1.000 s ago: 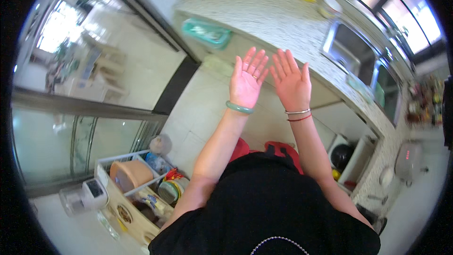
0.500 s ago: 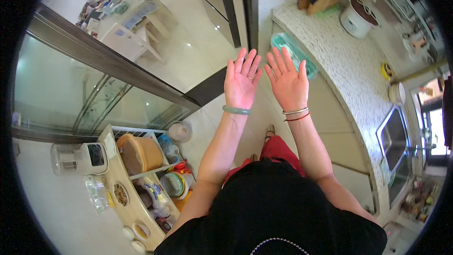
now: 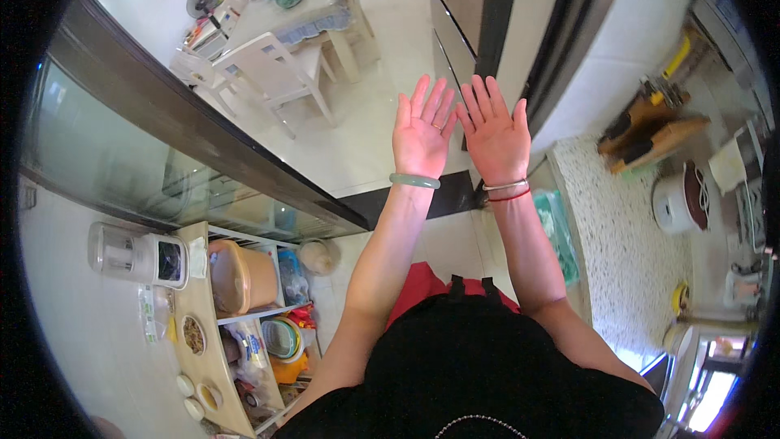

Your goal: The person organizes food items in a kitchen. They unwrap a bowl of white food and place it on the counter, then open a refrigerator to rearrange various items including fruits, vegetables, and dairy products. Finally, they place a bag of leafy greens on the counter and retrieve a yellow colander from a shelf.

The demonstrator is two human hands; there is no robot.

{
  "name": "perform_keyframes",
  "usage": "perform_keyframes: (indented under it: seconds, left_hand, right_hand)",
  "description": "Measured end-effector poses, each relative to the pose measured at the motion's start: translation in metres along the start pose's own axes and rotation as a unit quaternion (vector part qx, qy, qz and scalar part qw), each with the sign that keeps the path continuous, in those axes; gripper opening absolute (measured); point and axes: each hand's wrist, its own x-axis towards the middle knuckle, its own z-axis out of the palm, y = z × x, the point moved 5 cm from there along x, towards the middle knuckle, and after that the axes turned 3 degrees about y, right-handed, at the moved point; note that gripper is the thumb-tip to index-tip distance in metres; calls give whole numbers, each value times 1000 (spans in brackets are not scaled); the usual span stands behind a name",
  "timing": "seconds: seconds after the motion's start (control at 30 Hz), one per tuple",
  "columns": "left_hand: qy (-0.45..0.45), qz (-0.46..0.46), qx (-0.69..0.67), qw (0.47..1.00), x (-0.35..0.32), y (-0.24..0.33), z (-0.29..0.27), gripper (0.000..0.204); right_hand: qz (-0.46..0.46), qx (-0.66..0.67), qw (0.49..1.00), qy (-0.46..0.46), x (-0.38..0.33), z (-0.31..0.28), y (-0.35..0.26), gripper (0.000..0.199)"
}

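You are holding both arms out in front of you at this moment, with your left hand (image 3: 420, 142) and right hand (image 3: 498, 146) palm up, side by side, little fingers close together. The grip is empty on both sides: fingers extended, palms flat, nothing in them. A pale green, smooth bangle (image 3: 414, 181) circles your left wrist; a thin silver bangle (image 3: 505, 186) and a red cord (image 3: 509, 197) circle the right. Nearest your right forearm is a turquoise plastic container (image 3: 555, 236) at the edge of the white, grey-speckled tabletop (image 3: 626, 252); from above you cannot tell how it is supported. Beyond your fingertips, a white chair (image 3: 268, 73) stands well apart. To your left, a peach-coloured plastic bin (image 3: 260, 276) sits in a pale shelf unit (image 3: 213, 382). From this pose, handling the container would call for lowering the right hand, turning it over and curling the fingers.
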Motion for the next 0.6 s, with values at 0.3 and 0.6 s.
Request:
perform_keyframes:
  seconds: [0.3,0.6]
  left_hand:
    - [13,2,-20,1000,139,52,-47,53]
    - [-2,-57,4,998,315,91,-89,54]
  right_hand:
    - [18,36,999,24,146,-15,53,69]
    - [-31,35,997,64,306,-41,99,68]
